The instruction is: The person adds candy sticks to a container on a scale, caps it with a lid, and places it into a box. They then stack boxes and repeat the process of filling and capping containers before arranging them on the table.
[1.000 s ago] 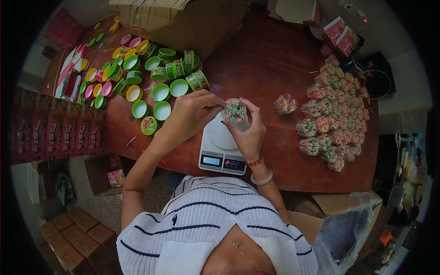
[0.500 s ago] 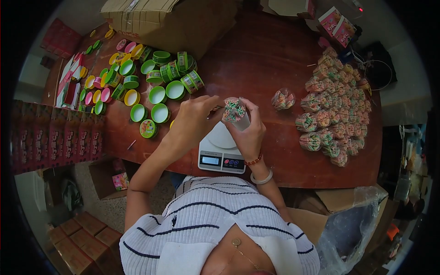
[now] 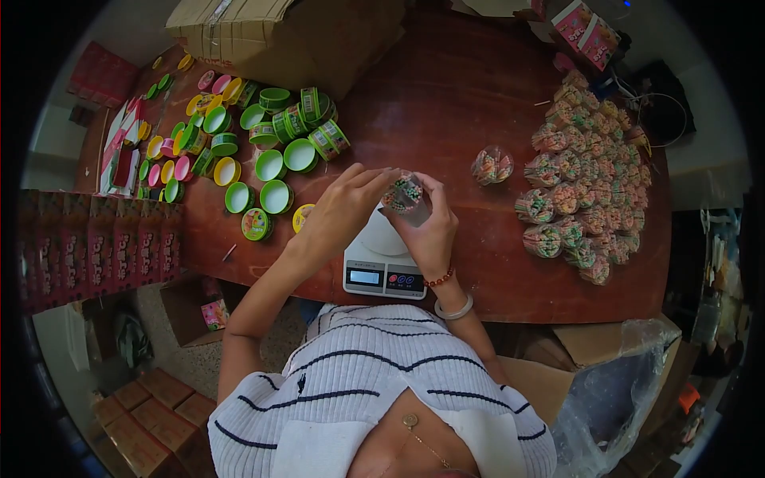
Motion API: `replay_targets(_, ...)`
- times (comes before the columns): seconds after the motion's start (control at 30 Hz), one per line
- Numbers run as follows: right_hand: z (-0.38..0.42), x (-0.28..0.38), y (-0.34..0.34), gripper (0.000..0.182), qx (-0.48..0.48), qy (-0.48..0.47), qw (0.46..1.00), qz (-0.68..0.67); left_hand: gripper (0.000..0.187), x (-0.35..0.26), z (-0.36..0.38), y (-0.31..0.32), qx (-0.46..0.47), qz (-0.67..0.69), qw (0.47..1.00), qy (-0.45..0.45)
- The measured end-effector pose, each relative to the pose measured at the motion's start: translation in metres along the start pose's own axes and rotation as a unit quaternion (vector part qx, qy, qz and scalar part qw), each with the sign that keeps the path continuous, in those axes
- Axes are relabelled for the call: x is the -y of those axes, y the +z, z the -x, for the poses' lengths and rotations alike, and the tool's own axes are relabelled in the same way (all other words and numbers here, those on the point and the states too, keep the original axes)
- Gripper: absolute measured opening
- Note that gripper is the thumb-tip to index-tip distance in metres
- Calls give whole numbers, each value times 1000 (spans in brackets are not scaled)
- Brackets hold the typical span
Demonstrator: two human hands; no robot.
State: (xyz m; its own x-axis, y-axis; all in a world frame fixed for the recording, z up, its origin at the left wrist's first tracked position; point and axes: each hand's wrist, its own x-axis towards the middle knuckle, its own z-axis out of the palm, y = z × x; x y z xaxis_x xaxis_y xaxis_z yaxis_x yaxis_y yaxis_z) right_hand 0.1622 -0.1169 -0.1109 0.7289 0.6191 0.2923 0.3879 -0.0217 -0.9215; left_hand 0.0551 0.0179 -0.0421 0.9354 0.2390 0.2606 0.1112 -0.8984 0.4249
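Observation:
My right hand (image 3: 430, 227) is wrapped round a clear plastic cup (image 3: 414, 211), held above the kitchen scale (image 3: 387, 267). Inside the cup stand thin sticks (image 3: 404, 191) with green, pink and white tips. My left hand (image 3: 339, 209) reaches over from the left with its fingers pinched at the cup's upper rim. Whether those fingers grip the rim or a plastic film in it is too small to tell. Below the hands, the scale's white round plate (image 3: 384, 236) is partly covered and its display is lit.
A single clear pack of sticks (image 3: 492, 166) lies right of my hands, with many similar packs (image 3: 586, 179) grouped beyond. Green, yellow and pink round tubs (image 3: 271, 165) spread across the left. A cardboard box (image 3: 287, 44) stands at the back; pink packages (image 3: 100, 243) line the left edge.
The sticks' tips, bunched above the rim before, now sit lower inside the cup. My left hand has shifted slightly right, over the cup's opening. The view has moved slightly.

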Motion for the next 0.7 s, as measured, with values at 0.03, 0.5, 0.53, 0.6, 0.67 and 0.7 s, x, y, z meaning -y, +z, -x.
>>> replay_targets(0.03, 0, 0, 0, 65, 1, 1, 1000, -1, 44, -1, 0, 0, 1, 0, 1000, -1)
replay_targets(0.5, -1, -5, 0, 64, 15, -23, 1000, 9, 22, -11, -2, -22, -35, 52, 997, -37)
replay_targets(0.53, -1, -6, 0, 65, 17, -26, 999, 7, 22, -12, -3, -23, -36, 53, 997, -37)
replay_targets(0.6, -2, -6, -1, 65, 20, -30, 999, 6, 22, -15, -5, -23, -39, 68, 997, -19)
replay_targets(0.67, -1, -5, -2, 66, 27, -26, 999, 3, 24, -9, -5, -7, -35, 67, 997, -1)
replay_targets(0.7, -2, -5, -1, 66, 29, -27, 999, 3, 25, -6, -6, -1, -30, 65, 997, 18)
